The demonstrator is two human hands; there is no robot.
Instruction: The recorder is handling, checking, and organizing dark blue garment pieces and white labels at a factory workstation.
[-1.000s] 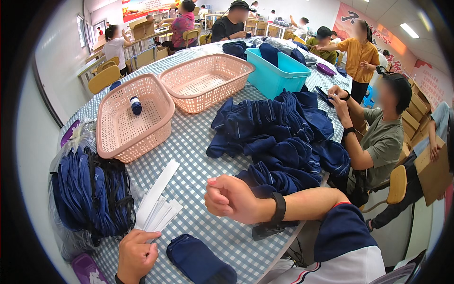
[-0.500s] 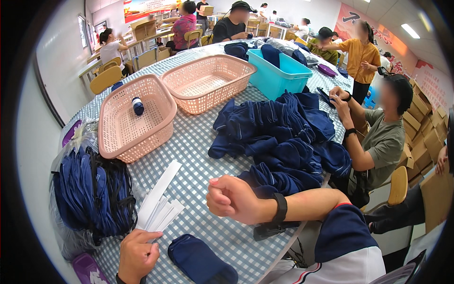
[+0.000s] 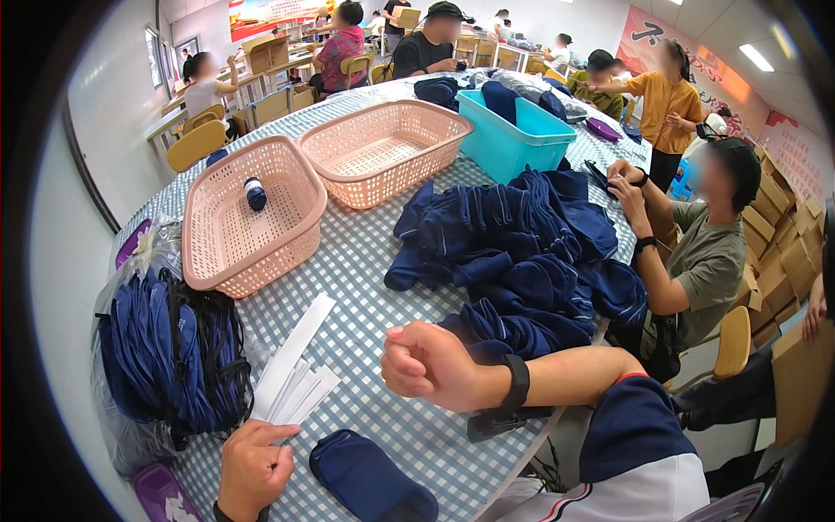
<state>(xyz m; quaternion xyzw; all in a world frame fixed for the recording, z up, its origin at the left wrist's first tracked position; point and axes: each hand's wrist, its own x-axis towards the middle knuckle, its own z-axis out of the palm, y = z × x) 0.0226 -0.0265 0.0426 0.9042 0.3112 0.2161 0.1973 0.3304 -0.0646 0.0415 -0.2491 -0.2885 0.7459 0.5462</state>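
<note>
My left hand point(image 3: 254, 467) is at the lower left, its index finger stretched along the near end of a fan of white paper strips point(image 3: 298, 383); the other fingers are curled in and hold nothing visible. A folded pair of navy socks point(image 3: 370, 477) lies flat just right of it. My right hand point(image 3: 432, 369), a dark band on its wrist, hovers over the checked tablecloth point(image 3: 361, 309) in a loose fist; nothing shows in it. Behind that hand spreads a large heap of navy socks point(image 3: 513, 226).
Two pink baskets point(image 3: 304, 196) stand at the back left, the nearer holding a rolled navy bundle point(image 3: 255, 193) with a white band. A turquoise bin point(image 3: 522, 143) sits behind the heap. Navy strapped items point(image 3: 165, 357) fill a clear bag at left. A co-worker point(image 3: 704, 252) sits at right.
Both my hands keep their places and shapes. At the far right edge, a person with a cardboard box has shifted slightly.
</note>
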